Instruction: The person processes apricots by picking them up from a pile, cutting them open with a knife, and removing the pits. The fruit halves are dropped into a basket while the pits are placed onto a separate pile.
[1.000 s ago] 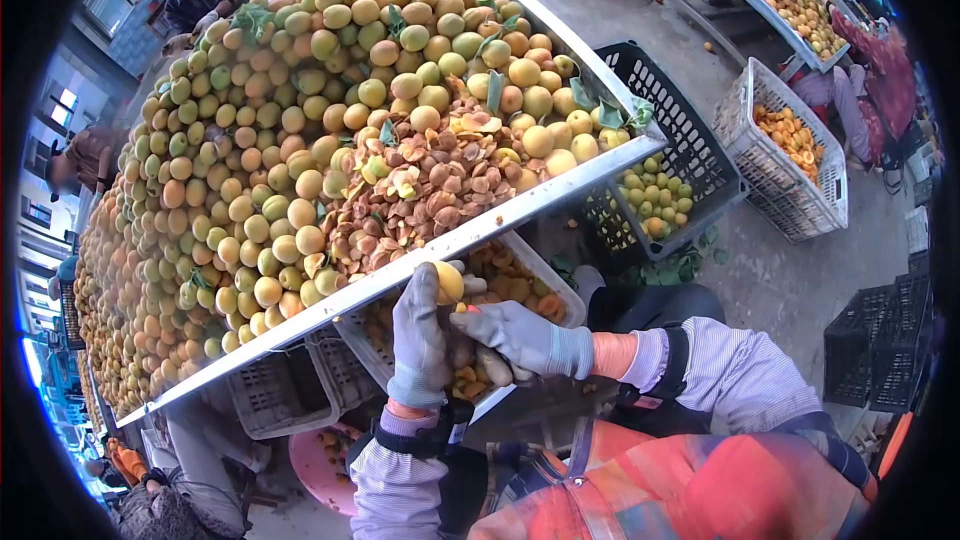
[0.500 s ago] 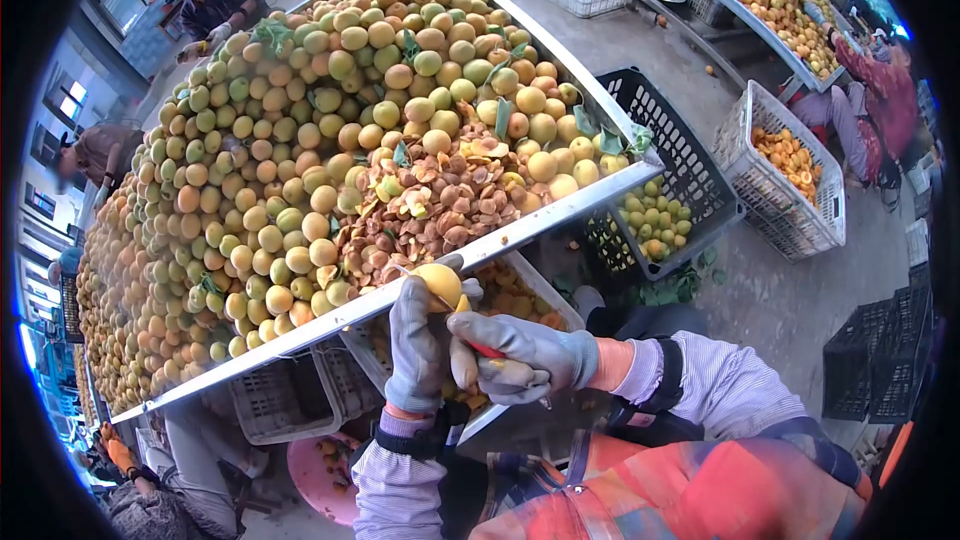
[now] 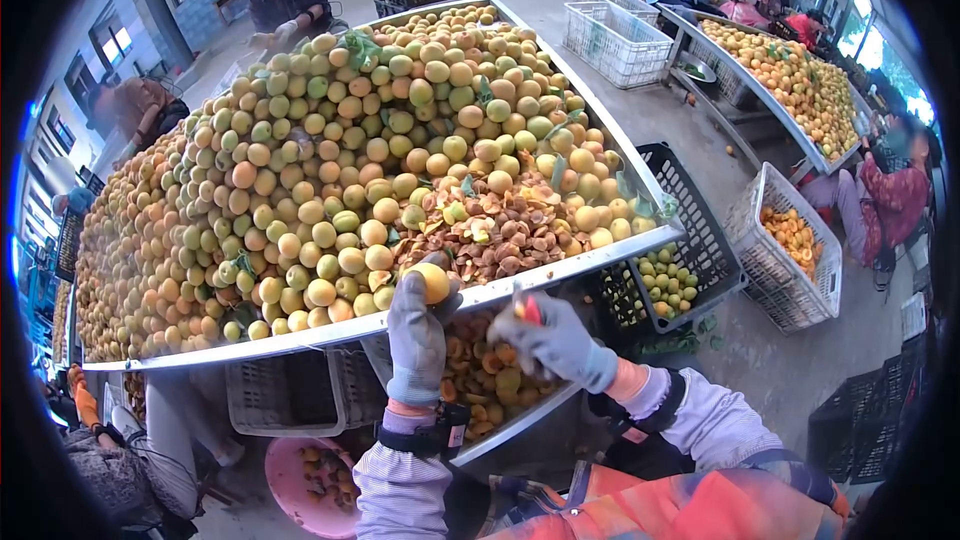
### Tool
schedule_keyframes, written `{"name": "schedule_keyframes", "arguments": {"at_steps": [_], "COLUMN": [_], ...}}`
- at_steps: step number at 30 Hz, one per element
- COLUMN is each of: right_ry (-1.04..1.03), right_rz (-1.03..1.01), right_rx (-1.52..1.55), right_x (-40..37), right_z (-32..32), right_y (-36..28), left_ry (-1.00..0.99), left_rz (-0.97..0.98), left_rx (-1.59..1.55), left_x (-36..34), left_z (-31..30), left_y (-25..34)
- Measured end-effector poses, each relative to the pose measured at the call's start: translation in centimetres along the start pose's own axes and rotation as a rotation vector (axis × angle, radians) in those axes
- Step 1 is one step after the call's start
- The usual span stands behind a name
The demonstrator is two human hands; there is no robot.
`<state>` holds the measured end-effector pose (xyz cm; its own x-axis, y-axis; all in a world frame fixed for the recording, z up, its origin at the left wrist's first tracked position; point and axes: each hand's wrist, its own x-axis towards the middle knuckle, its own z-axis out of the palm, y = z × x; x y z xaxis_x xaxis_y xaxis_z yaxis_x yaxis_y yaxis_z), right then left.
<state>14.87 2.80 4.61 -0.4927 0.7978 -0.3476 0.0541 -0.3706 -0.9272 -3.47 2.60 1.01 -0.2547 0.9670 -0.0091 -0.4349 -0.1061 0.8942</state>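
My left hand point(image 3: 416, 335), in a grey glove, is closed round a yellow-orange apricot point(image 3: 430, 282) just in front of the table's metal rim point(image 3: 330, 330). To its right, my gloved right hand point(image 3: 560, 340) grips a small red-handled knife point(image 3: 528, 311); its blade is hard to make out. The two hands are apart. Behind them, a heap of brown apricot pits point(image 3: 500, 230) and scraps lies against the rim. Whole apricots point(image 3: 290, 190) are piled over the rest of the table. Below my hands, a crate holds cut apricot halves point(image 3: 485, 370).
A black crate point(image 3: 715, 230) with green fruit stands right of the table corner. Beyond it is a white crate point(image 3: 775, 275) of orange halves. A pink basin point(image 3: 285, 485) sits below left. Co-workers sit around this table and a second fruit table point(image 3: 780, 80).
My right hand has drawn away from the apricot to the right and lifted, with the knife in it. My left hand keeps the apricot. The view has shifted, showing more of the room's far end.
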Motion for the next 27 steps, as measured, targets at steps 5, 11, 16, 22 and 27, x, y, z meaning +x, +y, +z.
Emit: {"name": "schedule_keyframes", "arguments": {"at_steps": [5,11,16,22,27], "right_ry": [0.169,0.216,0.232,0.335,0.322], "right_rz": [-0.421,-0.497,-0.531,-0.7,-0.933], "right_rx": [-0.021,-0.496,-0.511,-0.488,-0.543], "right_x": [3.1,4.9,5.2,5.8,5.6], "right_z": [0.5,1.5,2.2,2.8,3.0], "right_y": [-0.6,0.1,-0.2,1.1,0.5], "left_ry": [-0.081,-0.133,-0.099,-0.127,-0.166], "left_rz": [0.015,0.281,0.19,0.188,0.341], "left_rx": [0.274,0.579,0.625,0.621,0.889], "left_x": [-0.9,-0.7,-0.8,-0.9,-1.5], "left_z": [1.5,0.9,0.6,0.2,1.4], "left_y": [-0.6,-1.6,-1.9,-2.8,-0.9]}}
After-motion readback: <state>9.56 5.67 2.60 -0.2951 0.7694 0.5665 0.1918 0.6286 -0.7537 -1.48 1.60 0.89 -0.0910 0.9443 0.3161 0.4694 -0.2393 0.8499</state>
